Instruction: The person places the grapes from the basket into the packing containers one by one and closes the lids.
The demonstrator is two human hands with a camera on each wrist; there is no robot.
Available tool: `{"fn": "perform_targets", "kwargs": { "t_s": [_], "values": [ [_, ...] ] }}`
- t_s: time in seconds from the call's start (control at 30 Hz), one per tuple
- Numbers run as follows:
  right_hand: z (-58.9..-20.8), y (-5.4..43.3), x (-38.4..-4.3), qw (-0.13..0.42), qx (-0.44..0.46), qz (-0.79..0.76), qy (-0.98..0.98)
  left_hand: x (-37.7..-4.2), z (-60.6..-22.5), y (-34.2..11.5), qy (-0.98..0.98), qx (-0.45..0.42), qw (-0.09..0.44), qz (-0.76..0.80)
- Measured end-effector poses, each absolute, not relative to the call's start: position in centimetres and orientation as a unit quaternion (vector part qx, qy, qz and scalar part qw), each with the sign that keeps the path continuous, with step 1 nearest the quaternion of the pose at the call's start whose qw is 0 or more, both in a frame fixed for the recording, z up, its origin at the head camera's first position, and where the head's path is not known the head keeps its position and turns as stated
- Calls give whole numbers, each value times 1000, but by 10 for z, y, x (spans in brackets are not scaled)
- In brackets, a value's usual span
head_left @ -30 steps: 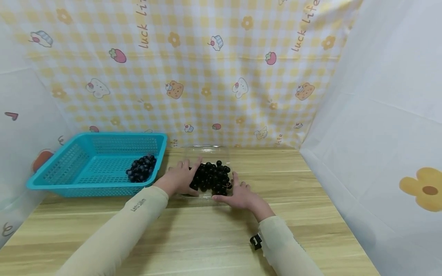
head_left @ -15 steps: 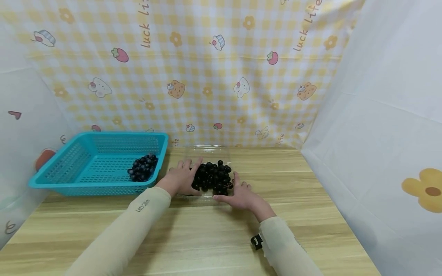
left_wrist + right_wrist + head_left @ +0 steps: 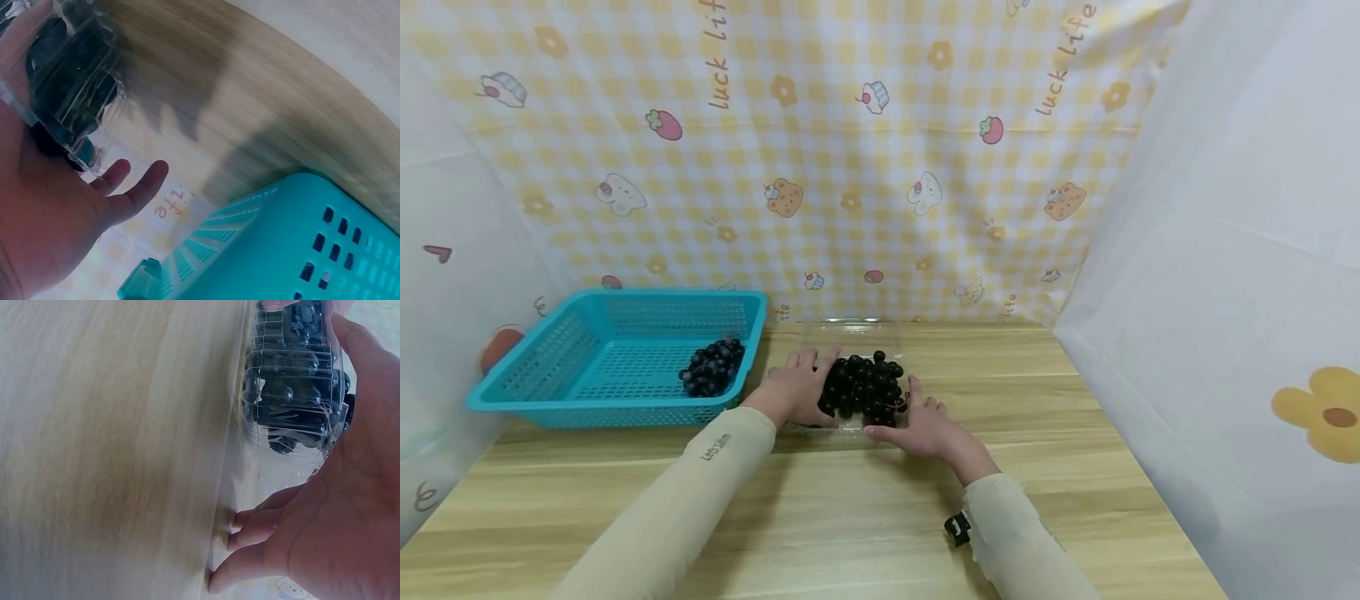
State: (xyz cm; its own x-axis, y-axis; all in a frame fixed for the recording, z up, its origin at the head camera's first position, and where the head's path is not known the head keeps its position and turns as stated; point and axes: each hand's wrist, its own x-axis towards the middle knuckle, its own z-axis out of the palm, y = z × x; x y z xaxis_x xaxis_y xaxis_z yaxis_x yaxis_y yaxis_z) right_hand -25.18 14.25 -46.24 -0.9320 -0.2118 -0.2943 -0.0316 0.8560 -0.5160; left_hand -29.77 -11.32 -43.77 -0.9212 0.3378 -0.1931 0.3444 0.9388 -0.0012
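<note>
Barely changed, the left hand [image 3: 796, 390] and right hand [image 3: 921, 423] rest loosely spread against the clear box [image 3: 850, 434]. Opened, it runs lengthwise near to far (lid [image 3: 853, 335] cloth-side).

Dark grapes [image 3: 867, 385] between both hands [image 3: 795, 390] [image 3: 925, 427]

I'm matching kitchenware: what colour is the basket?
Turquoise blue; the basket shows best in the head view.

Yellow-checked cloth [image 3: 850, 142] behind wooden tabletop [image 3: 850, 525]
</note>
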Motion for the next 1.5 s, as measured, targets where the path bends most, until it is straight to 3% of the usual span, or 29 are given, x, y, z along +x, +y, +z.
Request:
{"fn": "perform_targets", "kwargs": {
  "t_s": [0.57, 0.8, 1.07, 1.5],
  "values": [
    [-469, 144, -247, 174, -59, -264, 947, -298, -416, -119, 969, 195, 149, 6],
    [-465, 145, -248, 170, -59, -262, 948, -309, -375, -134, 972, 201, 115, 35],
    [-465, 144, -249, 170, -59, -257, 950, -323, -340, -170, 986, 138, 87, 43],
    [-461, 143, -250, 169, -60, -260, 949, -328, -350, -232, 982, 50, 158, 85]
  ]
}}
